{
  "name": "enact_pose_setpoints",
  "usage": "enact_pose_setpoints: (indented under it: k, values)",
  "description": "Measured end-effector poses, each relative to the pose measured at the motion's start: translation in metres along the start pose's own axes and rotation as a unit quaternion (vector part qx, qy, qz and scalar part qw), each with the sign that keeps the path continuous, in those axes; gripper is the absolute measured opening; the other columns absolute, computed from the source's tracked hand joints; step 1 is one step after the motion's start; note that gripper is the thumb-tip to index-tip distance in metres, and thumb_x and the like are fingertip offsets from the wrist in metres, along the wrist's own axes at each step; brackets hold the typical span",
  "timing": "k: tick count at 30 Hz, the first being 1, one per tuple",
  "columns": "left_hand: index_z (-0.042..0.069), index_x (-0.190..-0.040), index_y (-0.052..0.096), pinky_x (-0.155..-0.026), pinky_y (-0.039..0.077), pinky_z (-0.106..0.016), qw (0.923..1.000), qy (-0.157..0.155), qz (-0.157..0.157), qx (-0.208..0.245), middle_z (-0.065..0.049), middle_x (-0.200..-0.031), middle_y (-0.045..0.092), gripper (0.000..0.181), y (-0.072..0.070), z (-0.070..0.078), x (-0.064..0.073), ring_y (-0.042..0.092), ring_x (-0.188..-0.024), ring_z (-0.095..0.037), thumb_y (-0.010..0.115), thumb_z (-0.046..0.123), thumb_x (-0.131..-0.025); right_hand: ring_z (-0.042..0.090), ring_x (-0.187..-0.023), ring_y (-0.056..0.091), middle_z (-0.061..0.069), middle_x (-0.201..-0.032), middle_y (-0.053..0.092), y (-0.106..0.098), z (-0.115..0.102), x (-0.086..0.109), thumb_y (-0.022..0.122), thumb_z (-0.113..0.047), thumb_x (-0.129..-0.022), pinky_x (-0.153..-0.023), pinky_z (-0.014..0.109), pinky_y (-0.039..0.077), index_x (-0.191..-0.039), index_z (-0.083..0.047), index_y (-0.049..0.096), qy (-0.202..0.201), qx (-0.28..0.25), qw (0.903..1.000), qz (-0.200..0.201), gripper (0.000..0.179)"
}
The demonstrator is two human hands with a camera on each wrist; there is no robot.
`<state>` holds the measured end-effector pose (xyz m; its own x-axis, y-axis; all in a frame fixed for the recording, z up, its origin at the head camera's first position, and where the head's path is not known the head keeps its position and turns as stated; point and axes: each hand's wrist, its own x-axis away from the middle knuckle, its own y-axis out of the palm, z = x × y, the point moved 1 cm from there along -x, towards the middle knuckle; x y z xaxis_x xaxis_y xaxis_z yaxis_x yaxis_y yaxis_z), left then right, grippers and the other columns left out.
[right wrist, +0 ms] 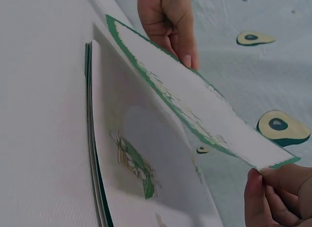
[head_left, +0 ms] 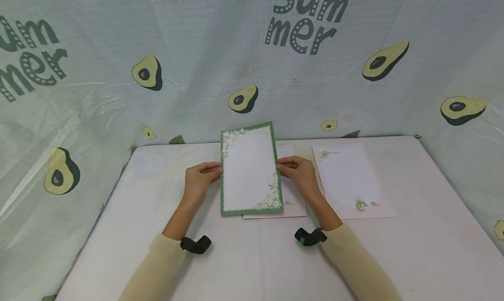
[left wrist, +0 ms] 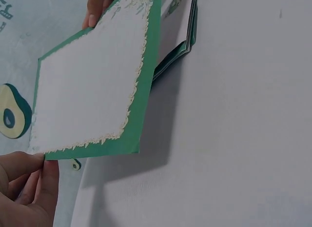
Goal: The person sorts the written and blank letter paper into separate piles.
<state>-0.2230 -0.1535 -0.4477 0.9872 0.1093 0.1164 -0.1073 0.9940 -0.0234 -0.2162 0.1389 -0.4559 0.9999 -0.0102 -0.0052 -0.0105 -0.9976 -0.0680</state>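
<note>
Green-bordered sheet [head_left: 250, 169]: one, raised above the stack, held at both sides.
Hands: two; the left hand [head_left: 198, 180] pinches the left edge in its fingers, the right hand [head_left: 301, 175] pinches the right edge.
Stack of sheets [head_left: 292, 208]: one, on the table [head_left: 244, 261]; its layers cannot be counted.
Pale sheet [head_left: 350, 183]: one, flat, right of the stack.
Wrist devices [head_left: 195, 244]: two, black.
Left wrist view: shows the sheet's shadow on the table.
Right wrist view: shows the stack's layered edge, obscure from the head.

Room over the table [head_left: 252, 257] left and near; obstacles: green-bordered sheet [head_left: 250, 169], paper stack [head_left: 293, 203] beneath, backdrop [head_left: 193, 104] behind.
</note>
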Motion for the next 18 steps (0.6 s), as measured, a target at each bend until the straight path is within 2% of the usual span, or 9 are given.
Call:
enact_pose_setpoints:
  k: [5, 13, 18]
  values:
    - [-0.016, -0.118, 0.066, -0.083, 0.062, -0.027, 1.0000, -0.002, 0.007, 0.004, -0.009, -0.095, 0.075, 0.029, -0.011, 0.000, 0.001, 0.074, -0.084, -0.010, 0.073, -0.005, -0.091, 0.012, -0.084, 0.073, 0.021, -0.104, 0.073, 0.011, 0.001, -0.002, 0.074, -0.007, -0.094, -0.081, 0.026, 0.062, -0.115, 0.007, 0.072, 0.010, -0.025, 0.9996, -0.009, 0.025]
    - [-0.015, -0.120, 0.067, -0.083, 0.062, -0.025, 0.9995, -0.007, 0.012, -0.027, -0.015, -0.103, 0.075, 0.030, -0.024, 0.002, 0.004, 0.073, -0.084, -0.009, 0.072, -0.004, -0.092, 0.011, -0.079, 0.073, 0.019, -0.097, 0.075, 0.026, 0.001, 0.000, 0.075, -0.001, -0.092, -0.078, 0.027, 0.063, -0.111, 0.009, 0.072, 0.024, -0.054, 0.9983, -0.002, 0.022]
    - [-0.014, -0.120, 0.066, -0.082, 0.061, -0.023, 0.9995, -0.007, 0.010, -0.031, -0.008, -0.097, 0.075, 0.031, -0.033, 0.003, 0.004, 0.073, -0.084, -0.008, 0.073, -0.003, -0.092, 0.013, -0.079, 0.073, 0.018, -0.097, 0.075, 0.033, 0.001, 0.000, 0.076, -0.003, -0.091, -0.079, 0.029, 0.063, -0.111, 0.007, 0.073, 0.031, -0.053, 0.9981, -0.004, 0.022]
